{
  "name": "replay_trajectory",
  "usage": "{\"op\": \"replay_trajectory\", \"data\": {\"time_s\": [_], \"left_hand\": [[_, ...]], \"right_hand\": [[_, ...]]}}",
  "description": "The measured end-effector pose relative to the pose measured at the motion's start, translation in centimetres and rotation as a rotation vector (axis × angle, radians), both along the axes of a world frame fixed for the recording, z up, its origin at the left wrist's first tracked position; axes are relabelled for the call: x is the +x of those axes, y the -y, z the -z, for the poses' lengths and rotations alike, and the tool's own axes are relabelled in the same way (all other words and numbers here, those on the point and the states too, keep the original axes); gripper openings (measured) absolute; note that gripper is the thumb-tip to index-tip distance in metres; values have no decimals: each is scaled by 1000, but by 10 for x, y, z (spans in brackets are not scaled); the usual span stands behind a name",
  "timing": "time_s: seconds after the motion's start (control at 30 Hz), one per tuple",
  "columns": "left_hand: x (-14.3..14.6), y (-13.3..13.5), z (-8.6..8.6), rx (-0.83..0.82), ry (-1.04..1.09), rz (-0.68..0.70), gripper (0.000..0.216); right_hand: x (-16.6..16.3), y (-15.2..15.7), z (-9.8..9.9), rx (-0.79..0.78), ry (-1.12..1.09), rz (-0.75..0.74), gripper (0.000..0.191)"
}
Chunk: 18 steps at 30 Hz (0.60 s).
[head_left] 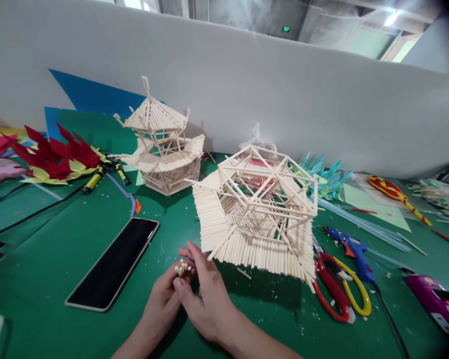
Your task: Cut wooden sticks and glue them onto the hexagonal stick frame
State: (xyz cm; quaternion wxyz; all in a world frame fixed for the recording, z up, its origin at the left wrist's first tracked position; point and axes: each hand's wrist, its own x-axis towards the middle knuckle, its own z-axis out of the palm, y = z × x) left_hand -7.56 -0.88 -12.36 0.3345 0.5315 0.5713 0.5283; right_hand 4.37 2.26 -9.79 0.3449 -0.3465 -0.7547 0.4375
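Observation:
A small bundle of thin wooden sticks (182, 268) pokes up between my hands, cut ends on top. My left hand (168, 289) is closed around the bundle. My right hand (205, 294) presses in from the other side, its thumb against the sticks and its fingers curled behind them, partly hidden. Just beyond my hands stands a half-built stick model (258, 199), with an open frame above a flared roof of sticks laid side by side. Behind it to the left is a stick pagoda (160, 139) with a pointed roof.
A phone (114, 264) lies left of my hands. Scissors (338, 289) and a blue glue gun (353, 249) lie to the right, near a purple glue gun (434, 299) and clear glue sticks (362, 222). Red and yellow felt pieces (60, 154) sit at the back left, below a pale partition (284, 94).

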Motion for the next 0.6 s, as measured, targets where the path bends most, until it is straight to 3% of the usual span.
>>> {"op": "replay_trajectory", "data": {"time_s": [0.17,0.33,0.6], "left_hand": [[3,-7,1,-14,-26,23,17],[11,-16,5,-12,-39,111,31],[24,-19,13,-24,9,147,28]], "right_hand": [[1,-4,-2,40,-18,7,32],[5,-10,-3,58,-50,55,24],[5,-11,-5,66,-15,69,19]]}}
